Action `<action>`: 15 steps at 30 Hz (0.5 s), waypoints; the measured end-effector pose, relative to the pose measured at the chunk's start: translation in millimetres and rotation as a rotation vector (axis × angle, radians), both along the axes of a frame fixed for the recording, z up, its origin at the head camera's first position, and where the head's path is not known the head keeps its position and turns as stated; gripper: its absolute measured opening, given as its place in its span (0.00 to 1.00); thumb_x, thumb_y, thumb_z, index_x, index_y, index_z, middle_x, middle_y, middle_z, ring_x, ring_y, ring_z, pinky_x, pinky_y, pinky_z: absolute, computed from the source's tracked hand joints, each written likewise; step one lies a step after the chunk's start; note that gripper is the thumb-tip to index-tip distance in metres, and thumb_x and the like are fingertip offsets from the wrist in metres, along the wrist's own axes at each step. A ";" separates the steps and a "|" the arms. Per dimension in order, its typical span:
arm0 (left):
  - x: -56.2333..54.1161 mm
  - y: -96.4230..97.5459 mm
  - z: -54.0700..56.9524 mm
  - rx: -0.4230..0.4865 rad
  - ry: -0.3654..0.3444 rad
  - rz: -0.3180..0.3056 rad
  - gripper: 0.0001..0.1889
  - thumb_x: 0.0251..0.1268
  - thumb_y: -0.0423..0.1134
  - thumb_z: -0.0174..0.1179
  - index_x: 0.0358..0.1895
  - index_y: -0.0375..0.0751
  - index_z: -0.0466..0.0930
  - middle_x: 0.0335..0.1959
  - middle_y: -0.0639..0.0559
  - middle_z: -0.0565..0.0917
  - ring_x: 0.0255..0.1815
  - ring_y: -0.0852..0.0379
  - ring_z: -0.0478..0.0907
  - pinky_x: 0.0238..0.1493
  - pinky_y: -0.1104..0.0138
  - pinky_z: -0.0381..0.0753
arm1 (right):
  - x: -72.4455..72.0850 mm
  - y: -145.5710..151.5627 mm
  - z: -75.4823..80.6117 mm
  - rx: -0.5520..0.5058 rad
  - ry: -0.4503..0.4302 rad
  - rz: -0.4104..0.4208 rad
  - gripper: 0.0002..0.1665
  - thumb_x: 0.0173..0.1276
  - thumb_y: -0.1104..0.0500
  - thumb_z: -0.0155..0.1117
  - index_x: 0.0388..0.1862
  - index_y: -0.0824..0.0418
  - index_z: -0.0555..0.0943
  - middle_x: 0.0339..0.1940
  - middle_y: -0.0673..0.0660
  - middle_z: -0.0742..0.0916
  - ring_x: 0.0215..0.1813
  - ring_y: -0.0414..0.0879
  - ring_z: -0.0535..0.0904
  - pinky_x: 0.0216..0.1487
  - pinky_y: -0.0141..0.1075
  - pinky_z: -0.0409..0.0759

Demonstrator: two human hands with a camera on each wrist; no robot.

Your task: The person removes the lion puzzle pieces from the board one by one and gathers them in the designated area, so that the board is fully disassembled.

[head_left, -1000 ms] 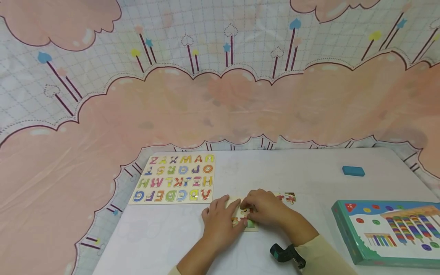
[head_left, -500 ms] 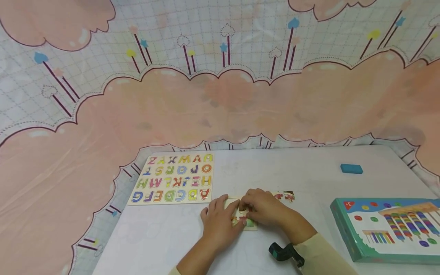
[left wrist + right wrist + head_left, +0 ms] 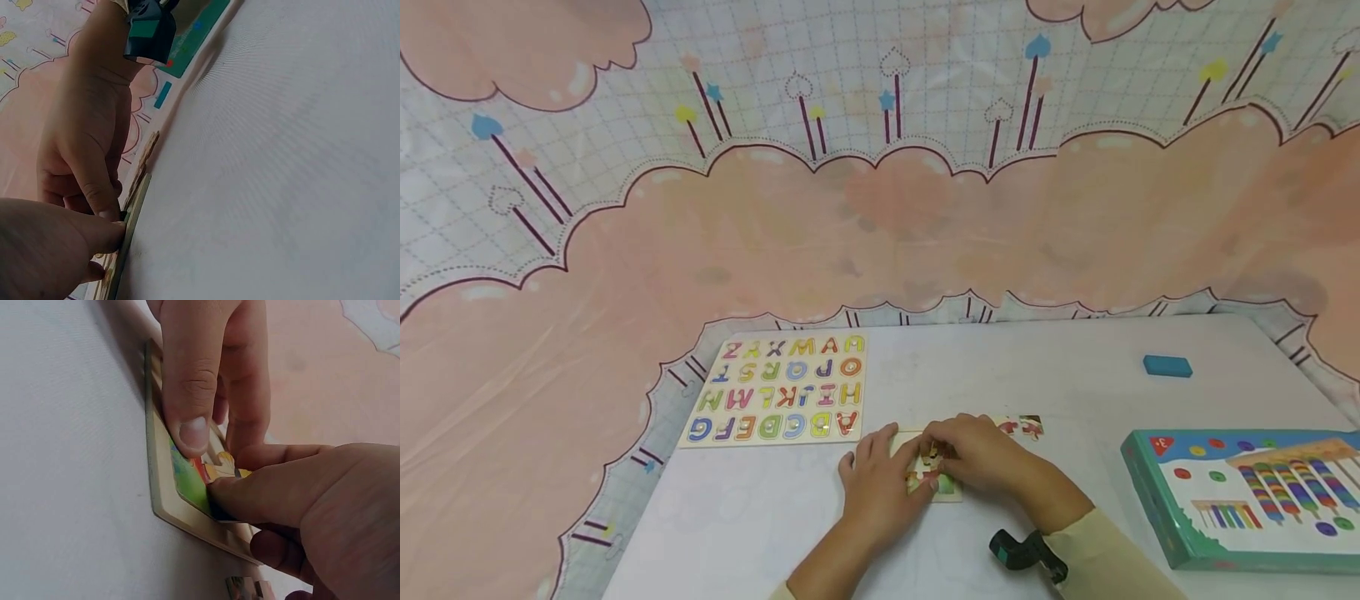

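Note:
A small wooden jigsaw tray lies on the white table between the hands, with green and red picture pieces in it. My left hand rests across its left side, fingers spread. Its thumb presses on a green jigsaw piece near the tray's front edge. From the right, my right hand reaches over the tray and pinches a jigsaw piece between thumb and fingers, right at the pieces in the tray. The fingers cover most of that piece.
More jigsaw pieces lie just beyond the right hand. An alphabet board sits at back left. A blue block is at back right, and a toy box at the right. A black wrist camera is strapped at the right sleeve.
The right hand's fingers have shifted slightly over the tray, and more of the picture pieces shows beneath them. The left hand stays in place.

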State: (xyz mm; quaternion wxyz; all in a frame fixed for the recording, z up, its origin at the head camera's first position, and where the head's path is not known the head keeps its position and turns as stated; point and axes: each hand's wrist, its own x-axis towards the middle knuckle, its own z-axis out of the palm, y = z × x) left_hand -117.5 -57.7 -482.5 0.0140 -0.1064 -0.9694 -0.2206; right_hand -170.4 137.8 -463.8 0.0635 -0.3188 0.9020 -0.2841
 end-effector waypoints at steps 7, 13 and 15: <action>-0.1 -0.4 0.4 0.000 0.003 -0.001 0.29 0.69 0.56 0.69 0.72 0.59 0.81 0.77 0.42 0.69 0.78 0.39 0.60 0.68 0.31 0.56 | -0.1 1.4 1.0 -0.068 0.007 -0.007 0.12 0.70 0.65 0.73 0.46 0.47 0.86 0.34 0.38 0.83 0.40 0.39 0.76 0.47 0.44 0.73; 1.9 0.2 0.1 -0.001 0.027 0.000 0.28 0.68 0.55 0.70 0.71 0.58 0.82 0.76 0.42 0.70 0.77 0.39 0.61 0.67 0.31 0.57 | 0.2 7.1 -0.9 -0.145 -0.013 -0.041 0.14 0.70 0.68 0.70 0.47 0.50 0.88 0.37 0.39 0.86 0.42 0.39 0.78 0.48 0.41 0.77; 2.2 0.5 0.3 -0.006 0.036 -0.004 0.28 0.67 0.55 0.70 0.70 0.56 0.82 0.76 0.42 0.70 0.76 0.39 0.62 0.67 0.31 0.58 | 1.6 11.5 -0.1 -0.155 -0.020 -0.052 0.14 0.70 0.68 0.70 0.47 0.50 0.88 0.37 0.40 0.85 0.42 0.39 0.77 0.47 0.40 0.77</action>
